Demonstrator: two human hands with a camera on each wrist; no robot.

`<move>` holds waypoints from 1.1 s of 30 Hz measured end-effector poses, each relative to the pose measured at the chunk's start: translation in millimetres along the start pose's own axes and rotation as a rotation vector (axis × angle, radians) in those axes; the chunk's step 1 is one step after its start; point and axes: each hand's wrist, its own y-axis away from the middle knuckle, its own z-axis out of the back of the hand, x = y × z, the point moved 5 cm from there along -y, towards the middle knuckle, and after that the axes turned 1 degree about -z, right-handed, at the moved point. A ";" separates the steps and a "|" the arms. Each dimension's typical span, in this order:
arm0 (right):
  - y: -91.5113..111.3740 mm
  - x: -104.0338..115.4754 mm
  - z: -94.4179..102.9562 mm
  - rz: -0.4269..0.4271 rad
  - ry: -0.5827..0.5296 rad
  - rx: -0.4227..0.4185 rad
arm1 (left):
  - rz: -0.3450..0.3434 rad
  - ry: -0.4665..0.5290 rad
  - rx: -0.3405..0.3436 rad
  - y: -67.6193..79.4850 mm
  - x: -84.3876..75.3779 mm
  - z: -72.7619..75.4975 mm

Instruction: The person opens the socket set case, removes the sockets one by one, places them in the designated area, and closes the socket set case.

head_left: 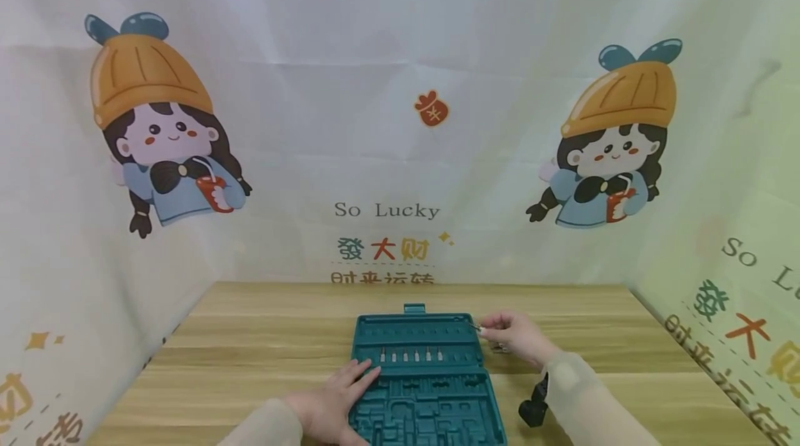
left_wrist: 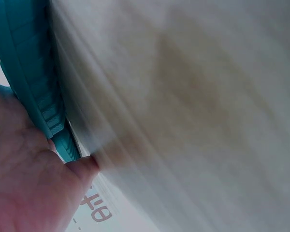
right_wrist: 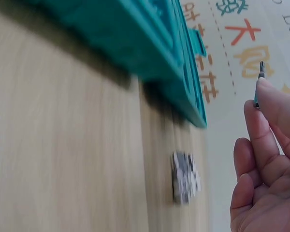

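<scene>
A teal plastic tool case lies unfolded on the table, with a row of several screwdriver bits standing in its upper half. My left hand rests on the case's left edge, its fingers spread over the rim near the fold. Beyond the upper right corner of the case, my right hand pinches a small metal screwdriver bit between thumb and fingertip. Under that hand, beside the case, sits a small pile of metal bits, partly hidden by the hand in the head view.
The wood-grain table carries the case near its front middle. A pale printed cloth with cartoon figures hangs behind and at the sides. A black device is at the right sleeve. The case's lower half has moulded hollows.
</scene>
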 end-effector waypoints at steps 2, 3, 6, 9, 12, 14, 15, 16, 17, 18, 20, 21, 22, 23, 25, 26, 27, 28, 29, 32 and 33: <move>2.4 -4.0 4.9 -0.014 0.002 0.001 | -0.006 0.008 -0.007 0.8 -1.1 1.0; 3.8 -5.6 7.3 -0.022 0.006 -0.003 | -0.009 0.013 -0.013 0.8 -1.1 1.3; 7.4 -10.3 13.5 -0.034 0.026 -0.009 | -0.014 0.020 -0.017 1.3 -0.4 2.6; 10.2 -14.5 19.1 -0.040 0.060 -0.026 | -0.008 0.028 -0.019 2.6 -0.8 4.5; 12.1 -20.0 23.4 -0.059 0.092 -0.043 | -0.006 0.023 -0.022 4.2 -2.9 5.8; 12.9 -23.2 25.3 -0.066 0.111 -0.049 | -0.006 0.016 -0.024 5.2 -4.3 6.3; 13.4 -24.9 25.7 -0.068 0.116 -0.047 | -0.004 0.011 -0.027 5.4 -4.3 6.3; 13.7 -26.4 25.8 -0.067 0.118 -0.048 | -0.001 0.009 -0.028 5.4 -4.0 6.1; 14.0 -27.7 25.6 -0.058 0.127 -0.046 | 0.002 0.008 -0.028 5.1 -3.4 5.8; 14.1 -28.9 25.0 -0.044 0.130 -0.037 | 0.002 0.007 -0.030 5.2 -3.0 5.8; 14.5 -31.0 23.3 -0.010 0.150 -0.014 | 0.002 0.006 -0.030 4.6 -2.1 5.4; 15.0 -32.1 22.3 0.000 0.161 -0.010 | -0.002 0.005 -0.029 4.1 -1.3 4.9; 15.2 -32.7 21.4 0.018 0.179 -0.007 | -0.004 0.005 -0.028 3.5 -0.8 4.5; 15.2 -33.6 20.5 0.033 0.194 -0.004 | -0.007 0.005 -0.025 3.2 -0.7 4.2; 15.4 -35.1 19.1 0.044 0.225 -0.013 | -0.011 -0.002 -0.025 3.1 -2.2 3.7; 15.5 -35.6 18.6 0.044 0.242 -0.024 | -0.013 -0.007 -0.026 3.3 -2.9 3.6; 15.5 -36.2 18.4 0.039 0.255 -0.036 | -0.010 -0.011 -0.023 3.6 -4.6 3.5; 15.5 -36.4 18.2 0.041 0.267 -0.044 | -0.004 -0.011 -0.021 4.3 -6.8 3.9; 15.5 -37.1 18.0 0.034 0.277 -0.052 | 0.000 -0.012 -0.019 5.1 -9.1 4.2; 15.9 -37.6 18.2 0.031 0.301 -0.066 | 0.011 -0.019 -0.014 6.8 -14.9 5.1; 16.2 -37.7 18.4 0.034 0.303 -0.069 | 0.013 -0.026 -0.006 7.1 -16.2 5.2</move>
